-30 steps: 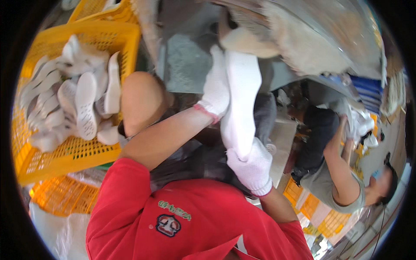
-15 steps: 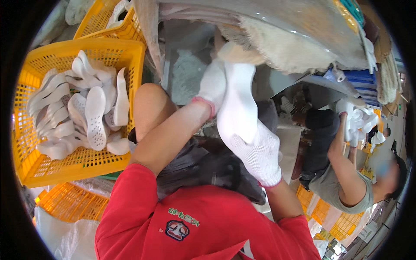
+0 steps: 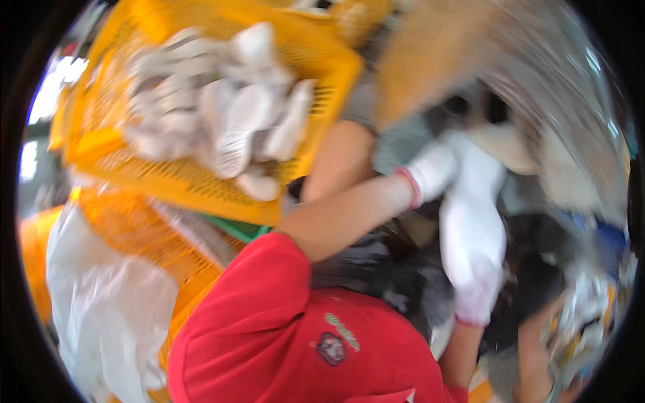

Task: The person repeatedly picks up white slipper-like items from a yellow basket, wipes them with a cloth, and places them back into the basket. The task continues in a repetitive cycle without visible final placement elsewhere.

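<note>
Both gloved hands are gripping a white shoe [image 3: 472,221] right of the yellow crate [image 3: 201,185]: left hand [image 3: 433,171] closing on its top, right hand [image 3: 478,292] cupping beneath, steadying it

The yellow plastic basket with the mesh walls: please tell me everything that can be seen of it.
The yellow plastic basket with mesh walls sits at the upper left, tilted in the blurred head view. Its walls are an open lattice with a solid rim. It holds a pile of white shoe soles, lying crosswise. Below it lies another orange-yellow mesh crate. Neither gloved hand touches it.
</note>
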